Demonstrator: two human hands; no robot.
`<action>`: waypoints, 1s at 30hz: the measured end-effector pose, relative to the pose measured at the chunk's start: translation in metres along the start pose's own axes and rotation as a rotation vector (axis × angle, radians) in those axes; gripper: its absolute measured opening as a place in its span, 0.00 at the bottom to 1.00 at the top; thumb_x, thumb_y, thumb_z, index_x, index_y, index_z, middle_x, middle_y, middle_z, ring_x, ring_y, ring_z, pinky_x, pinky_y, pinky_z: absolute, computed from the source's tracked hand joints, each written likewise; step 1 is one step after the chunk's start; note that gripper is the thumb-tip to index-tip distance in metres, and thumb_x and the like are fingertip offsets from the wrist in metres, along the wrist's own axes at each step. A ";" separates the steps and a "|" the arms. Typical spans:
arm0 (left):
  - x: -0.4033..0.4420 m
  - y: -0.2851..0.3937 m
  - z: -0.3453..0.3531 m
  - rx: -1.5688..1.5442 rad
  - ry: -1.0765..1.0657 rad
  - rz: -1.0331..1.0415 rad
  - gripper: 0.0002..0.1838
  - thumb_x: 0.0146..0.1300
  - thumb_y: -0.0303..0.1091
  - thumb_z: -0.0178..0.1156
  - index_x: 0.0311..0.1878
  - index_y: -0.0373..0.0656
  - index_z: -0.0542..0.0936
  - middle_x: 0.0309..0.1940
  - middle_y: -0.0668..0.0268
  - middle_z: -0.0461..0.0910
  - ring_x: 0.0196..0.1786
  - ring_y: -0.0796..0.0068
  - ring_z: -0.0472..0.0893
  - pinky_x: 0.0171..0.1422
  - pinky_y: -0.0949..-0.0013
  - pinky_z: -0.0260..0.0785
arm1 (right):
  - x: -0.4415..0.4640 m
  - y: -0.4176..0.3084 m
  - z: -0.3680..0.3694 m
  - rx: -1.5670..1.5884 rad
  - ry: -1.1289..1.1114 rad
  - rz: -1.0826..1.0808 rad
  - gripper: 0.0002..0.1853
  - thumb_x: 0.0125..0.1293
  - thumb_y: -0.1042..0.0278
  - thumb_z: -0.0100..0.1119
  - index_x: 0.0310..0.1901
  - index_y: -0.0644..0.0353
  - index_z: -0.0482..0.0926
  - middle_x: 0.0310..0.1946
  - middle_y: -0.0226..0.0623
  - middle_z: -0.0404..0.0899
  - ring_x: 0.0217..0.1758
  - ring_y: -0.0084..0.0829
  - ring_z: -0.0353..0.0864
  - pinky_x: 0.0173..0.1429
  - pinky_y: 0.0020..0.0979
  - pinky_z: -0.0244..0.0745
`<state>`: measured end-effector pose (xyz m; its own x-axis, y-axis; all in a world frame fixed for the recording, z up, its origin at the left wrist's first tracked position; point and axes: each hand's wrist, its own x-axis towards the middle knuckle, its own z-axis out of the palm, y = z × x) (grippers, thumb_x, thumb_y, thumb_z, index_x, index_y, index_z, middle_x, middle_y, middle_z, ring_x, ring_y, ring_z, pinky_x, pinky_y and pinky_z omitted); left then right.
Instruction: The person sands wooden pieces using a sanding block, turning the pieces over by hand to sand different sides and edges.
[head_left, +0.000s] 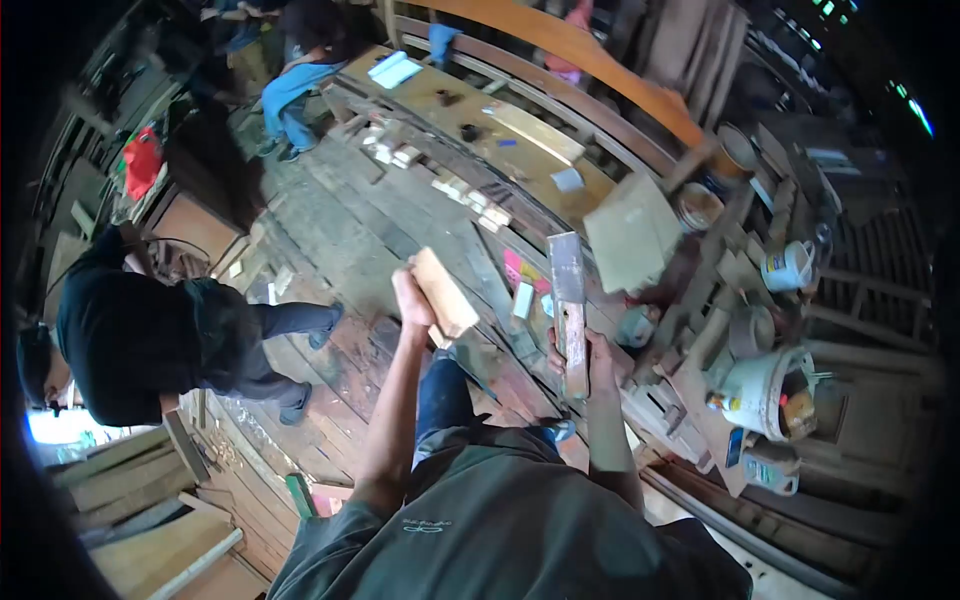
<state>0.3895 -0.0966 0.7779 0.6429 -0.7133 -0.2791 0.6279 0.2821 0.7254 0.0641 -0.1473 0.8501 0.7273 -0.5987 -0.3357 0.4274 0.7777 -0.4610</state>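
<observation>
My left hand (411, 300) is closed on a pale wooden block (445, 296), thick and roughly rectangular, held tilted above the floor. My fingers wrap its left side. On the right, my right hand (598, 358) grips a long flat tool (567, 280) upright by its worn, paint-marked wooden lower part. The upper part is flat, wide and dark grey; I cannot tell its exact kind. The block and the tool are apart. Below and between them show my jeans leg (444, 392) and the plank floor.
A long workbench (480, 120) runs across the back, with small wood blocks (470, 200) along its near side. A pale board (632, 232) leans at its right end. Buckets (765, 395) and scrap wood crowd the right. A person (130, 330) bends at left; another person (300, 90) sits behind.
</observation>
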 end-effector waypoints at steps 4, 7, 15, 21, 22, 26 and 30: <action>0.034 0.042 -0.045 0.920 -0.083 0.620 0.18 0.70 0.36 0.50 0.55 0.35 0.77 0.46 0.57 0.78 0.52 0.58 0.76 0.59 0.58 0.70 | 0.057 0.033 0.090 -0.104 -0.065 0.049 0.23 0.74 0.51 0.48 0.58 0.63 0.71 0.41 0.40 0.76 0.31 0.35 0.73 0.35 0.37 0.68; 0.038 0.080 -0.039 1.293 -0.063 0.894 0.20 0.66 0.32 0.55 0.59 0.36 0.76 0.49 0.51 0.78 0.54 0.49 0.74 0.63 0.54 0.67 | 0.074 0.053 0.129 -0.338 -0.008 -0.041 0.22 0.74 0.56 0.51 0.63 0.60 0.70 0.41 0.37 0.73 0.31 0.31 0.74 0.33 0.33 0.70; 0.052 0.129 -0.033 1.192 0.093 1.038 0.15 0.70 0.32 0.54 0.57 0.38 0.77 0.43 0.51 0.79 0.49 0.47 0.75 0.56 0.53 0.68 | 0.076 0.048 0.211 -1.203 -0.201 -0.220 0.34 0.74 0.74 0.50 0.80 0.61 0.58 0.39 0.33 0.73 0.34 0.23 0.70 0.41 0.25 0.70; 0.055 0.161 -0.022 1.125 0.207 0.868 0.17 0.71 0.39 0.50 0.45 0.31 0.78 0.38 0.42 0.78 0.43 0.42 0.75 0.49 0.49 0.67 | 0.096 0.037 0.240 -1.355 -0.196 -0.302 0.32 0.74 0.75 0.51 0.79 0.62 0.61 0.40 0.39 0.74 0.44 0.34 0.72 0.55 0.34 0.70; 0.052 0.176 -0.007 0.975 0.248 0.867 0.19 0.71 0.39 0.48 0.39 0.29 0.77 0.30 0.42 0.75 0.37 0.42 0.74 0.46 0.48 0.65 | 0.090 0.031 0.254 -1.324 -0.144 -0.244 0.32 0.74 0.75 0.51 0.78 0.61 0.61 0.39 0.39 0.73 0.44 0.33 0.72 0.54 0.33 0.70; 0.079 0.183 -0.035 1.054 0.228 1.024 0.15 0.77 0.36 0.50 0.57 0.37 0.77 0.37 0.51 0.77 0.39 0.49 0.71 0.48 0.52 0.63 | 0.068 0.032 0.250 -1.541 -0.319 -0.650 0.31 0.72 0.75 0.55 0.76 0.58 0.67 0.51 0.52 0.80 0.51 0.47 0.77 0.61 0.39 0.71; 0.080 0.185 -0.033 1.228 -0.001 1.072 0.17 0.71 0.31 0.56 0.60 0.37 0.76 0.37 0.52 0.78 0.41 0.49 0.73 0.49 0.51 0.64 | 0.052 0.037 0.261 -1.474 -0.183 -0.515 0.30 0.72 0.72 0.57 0.76 0.54 0.68 0.56 0.58 0.79 0.57 0.59 0.76 0.67 0.45 0.69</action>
<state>0.5718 -0.0802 0.8686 0.5300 -0.5386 0.6550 -0.7890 -0.0302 0.6136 0.2579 -0.0992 1.0298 0.7736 -0.6148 0.1533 -0.1607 -0.4244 -0.8911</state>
